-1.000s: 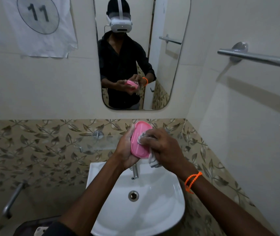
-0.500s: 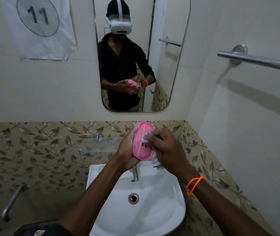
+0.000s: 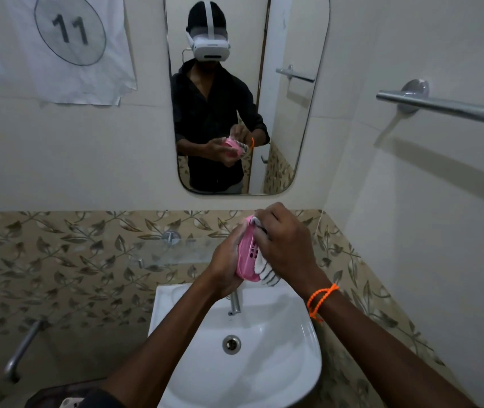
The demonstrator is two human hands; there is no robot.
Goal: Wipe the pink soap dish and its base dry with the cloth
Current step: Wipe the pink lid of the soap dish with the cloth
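My left hand point(image 3: 224, 265) grips the pink soap dish point(image 3: 246, 254) from its left side and holds it upright on edge above the white sink point(image 3: 293, 343). The dish's slotted face points right. My right hand point(image 3: 287, 240), with an orange band on the wrist, holds a white cloth point(image 3: 265, 267) with grey stripes and presses it against the slotted face and the top end of the dish. Part of the cloth hangs below my right palm. I cannot tell whether the dish and its base are joined or apart.
A glass shelf point(image 3: 176, 253) juts from the leaf-patterned tiles just left of my hands. The tap point(image 3: 234, 301) stands under the dish. A mirror point(image 3: 246, 92) hangs ahead, a metal towel bar point(image 3: 446, 108) runs along the right wall, and a pipe point(image 3: 20, 351) sticks out low left.
My right hand has slid the cloth up from the middle of the dish to its top end. The dish has turned more edge-on, so its slots now show.
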